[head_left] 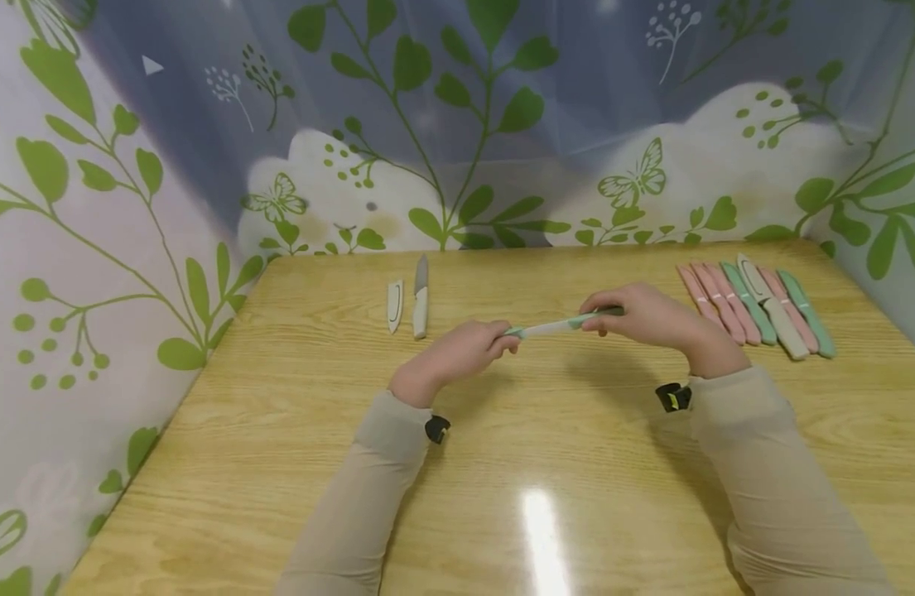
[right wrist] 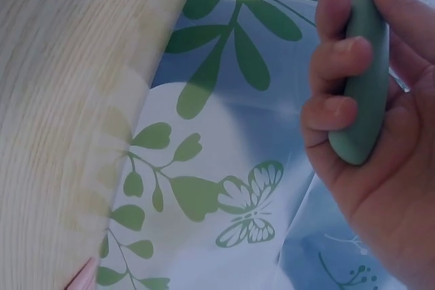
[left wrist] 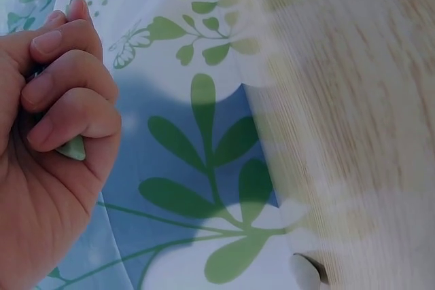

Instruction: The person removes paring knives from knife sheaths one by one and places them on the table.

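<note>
Between both hands, above the middle of the table, is a green-handled knife whose pale blade (head_left: 548, 328) shows between them. My left hand (head_left: 457, 353) grips the green sheath (left wrist: 72, 148) at the blade's left end, its fingers curled round it. With my right hand (head_left: 643, 317) I hold the green handle (right wrist: 368, 73), fingers and thumb wrapped about it. How much of the blade lies inside the sheath is hidden. Beyond my left hand, a white-handled knife (head_left: 421, 306) lies bare, beside its white sheath (head_left: 395, 306).
A row of several knives in pink, green and white, including a pink knife (head_left: 718, 308), lies on the wooden table (head_left: 278, 463) at the right. Behind the table hangs a leaf-patterned curtain (head_left: 517, 190); similar cloth encloses both sides.
</note>
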A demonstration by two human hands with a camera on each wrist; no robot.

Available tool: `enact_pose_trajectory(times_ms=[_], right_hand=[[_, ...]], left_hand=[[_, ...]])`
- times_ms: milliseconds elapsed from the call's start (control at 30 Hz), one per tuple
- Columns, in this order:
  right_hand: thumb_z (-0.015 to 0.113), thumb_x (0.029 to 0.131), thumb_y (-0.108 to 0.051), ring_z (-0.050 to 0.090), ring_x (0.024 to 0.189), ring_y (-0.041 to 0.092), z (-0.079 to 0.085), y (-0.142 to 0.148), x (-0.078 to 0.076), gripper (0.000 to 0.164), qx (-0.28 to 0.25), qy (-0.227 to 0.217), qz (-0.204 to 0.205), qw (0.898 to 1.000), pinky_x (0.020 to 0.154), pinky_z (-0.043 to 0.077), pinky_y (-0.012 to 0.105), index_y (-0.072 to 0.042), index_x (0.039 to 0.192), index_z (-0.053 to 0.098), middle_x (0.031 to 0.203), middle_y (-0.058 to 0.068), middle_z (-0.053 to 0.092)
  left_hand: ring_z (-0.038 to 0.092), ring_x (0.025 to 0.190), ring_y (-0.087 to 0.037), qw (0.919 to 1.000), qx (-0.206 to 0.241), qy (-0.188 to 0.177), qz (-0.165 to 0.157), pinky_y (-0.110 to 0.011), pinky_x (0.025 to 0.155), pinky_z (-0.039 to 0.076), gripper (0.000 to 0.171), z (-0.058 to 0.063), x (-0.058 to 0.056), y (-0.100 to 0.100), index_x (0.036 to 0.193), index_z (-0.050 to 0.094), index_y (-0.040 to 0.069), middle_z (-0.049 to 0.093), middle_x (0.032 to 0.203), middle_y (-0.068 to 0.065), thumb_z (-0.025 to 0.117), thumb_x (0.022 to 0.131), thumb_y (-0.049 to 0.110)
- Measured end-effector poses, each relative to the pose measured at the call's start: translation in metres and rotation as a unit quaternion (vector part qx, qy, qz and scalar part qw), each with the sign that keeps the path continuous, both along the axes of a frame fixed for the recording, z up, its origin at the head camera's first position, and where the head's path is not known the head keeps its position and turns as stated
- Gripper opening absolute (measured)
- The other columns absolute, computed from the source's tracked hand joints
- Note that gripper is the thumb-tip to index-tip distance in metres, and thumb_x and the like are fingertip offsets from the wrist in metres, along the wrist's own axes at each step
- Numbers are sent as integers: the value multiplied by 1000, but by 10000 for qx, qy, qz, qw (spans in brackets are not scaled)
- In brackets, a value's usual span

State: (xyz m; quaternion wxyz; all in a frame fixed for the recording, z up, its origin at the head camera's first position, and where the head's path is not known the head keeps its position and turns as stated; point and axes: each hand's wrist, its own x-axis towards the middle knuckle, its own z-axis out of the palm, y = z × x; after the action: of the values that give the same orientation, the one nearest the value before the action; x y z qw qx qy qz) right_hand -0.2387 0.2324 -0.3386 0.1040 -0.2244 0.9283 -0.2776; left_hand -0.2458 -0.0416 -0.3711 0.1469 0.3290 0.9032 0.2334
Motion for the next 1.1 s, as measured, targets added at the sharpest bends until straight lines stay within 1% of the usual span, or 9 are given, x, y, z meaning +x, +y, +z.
enact_pose_trajectory(times_ms=[133, 267, 467, 600, 733, 800, 867, 1000, 1100], right_hand=[[58, 98, -29, 51, 72, 17, 4, 6, 0, 24, -53, 24, -164, 9998, 66, 41, 32, -11, 113, 67, 89, 4, 65], [57, 98, -34, 54, 79, 18, 8, 10, 0, 28, -135, 13, -322, 9994, 70, 43, 34, -12, 114, 65, 92, 3, 65], [56, 98, -36, 56, 79, 18, 11, 10, -5, 31, -51, 159, -359, 9992, 70, 45, 35, -11, 114, 65, 90, 3, 65], [57, 99, -33, 58, 80, 19, 8, 8, -7, 31, 103, 258, -369, 9989, 70, 45, 35, -8, 113, 67, 90, 4, 66], [52, 100, -39, 60, 86, 23, 3, 2, -12, 38, 165, 243, -429, 9986, 74, 47, 39, -8, 118, 64, 96, 8, 67], [48, 101, -42, 61, 92, 27, 1, -3, -15, 43, 109, 260, -441, 9986, 78, 47, 42, -7, 122, 62, 101, 10, 66], [44, 103, -41, 60, 92, 27, -2, -8, -20, 44, 35, 267, -467, 9985, 78, 46, 42, -5, 124, 60, 103, 13, 66], [39, 106, -30, 50, 71, 23, -11, -21, -31, 39, -92, 146, -664, 9976, 66, 41, 37, -1, 122, 60, 101, 17, 63], [37, 106, -25, 42, 66, 20, -16, -32, -42, 37, -171, -4, -855, 9962, 63, 36, 34, 1, 123, 58, 104, 20, 61]], left_hand=[[54, 86, -16, 9999, 43, 66, 154, -31, 83, 46, 33, 1, -2, -7, 114, 60, 6, 66, 114, -12, 36, 106, 28], [59, 96, -18, 9995, 63, 96, 282, -34, 88, 48, 33, 2, -2, -12, 116, 60, 6, 66, 116, -11, 36, 107, 28], [59, 97, -19, 9995, 105, 114, 268, -36, 89, 48, 34, 4, -2, -12, 117, 59, 7, 66, 116, -11, 36, 107, 30], [60, 96, -18, 9993, 260, 66, 248, -34, 86, 48, 34, 1, -7, -12, 115, 60, 7, 66, 111, -14, 35, 107, 29], [56, 90, -20, 9981, 485, -102, 361, -33, 81, 46, 35, -2, -16, -14, 114, 60, 5, 64, 107, -17, 35, 107, 28], [53, 88, -22, 9966, 582, -240, 527, -35, 80, 45, 37, -2, -21, -16, 115, 59, 5, 62, 106, -19, 33, 108, 29], [52, 87, -22, 9952, 604, -311, 706, -35, 80, 44, 40, -2, -27, -18, 118, 59, 5, 61, 107, -19, 30, 108, 31], [50, 86, -20, 9925, 456, -476, 1026, -33, 80, 41, 45, -2, -38, -22, 127, 54, 4, 58, 102, -17, 24, 109, 33], [46, 78, -21, 9888, 401, -695, 1257, -35, 74, 40, 44, -4, -53, -25, 132, 46, 1, 55, 98, -15, 19, 109, 29]])
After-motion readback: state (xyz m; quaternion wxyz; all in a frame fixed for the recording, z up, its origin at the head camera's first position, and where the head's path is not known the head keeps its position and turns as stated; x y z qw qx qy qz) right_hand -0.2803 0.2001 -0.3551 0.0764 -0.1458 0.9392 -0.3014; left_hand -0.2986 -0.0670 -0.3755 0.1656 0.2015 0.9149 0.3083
